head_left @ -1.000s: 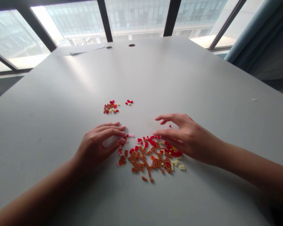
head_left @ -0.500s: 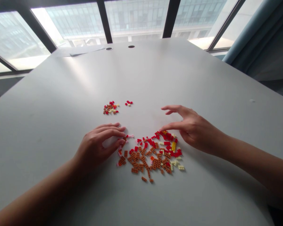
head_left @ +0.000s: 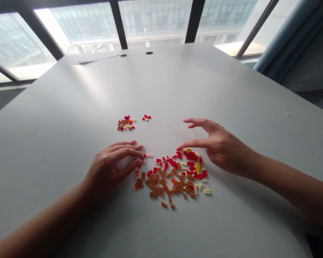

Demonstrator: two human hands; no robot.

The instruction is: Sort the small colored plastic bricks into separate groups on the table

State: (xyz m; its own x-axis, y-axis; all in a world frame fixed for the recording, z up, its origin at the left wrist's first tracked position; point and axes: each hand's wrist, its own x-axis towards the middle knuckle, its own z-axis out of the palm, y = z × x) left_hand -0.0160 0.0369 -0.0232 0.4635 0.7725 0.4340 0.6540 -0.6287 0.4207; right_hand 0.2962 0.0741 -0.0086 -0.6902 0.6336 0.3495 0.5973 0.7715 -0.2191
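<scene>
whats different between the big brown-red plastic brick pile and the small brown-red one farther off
The big brown-red plastic brick pile spreads wide; the small brown-red plastic brick pile is compact. The big pile lies beside the left hand; the small pile sits beyond that hand. The big pile's pieces look larger than the small pile's. Both include cream pieces.

One head-worn camera looks forward and down across the smooth white tabletop from its near side, facing the dark-framed glass windows beyond the far edge. Its wide view takes in the bare left hand and bare right hand close by, and the blue fabric curtain at far right.
</scene>
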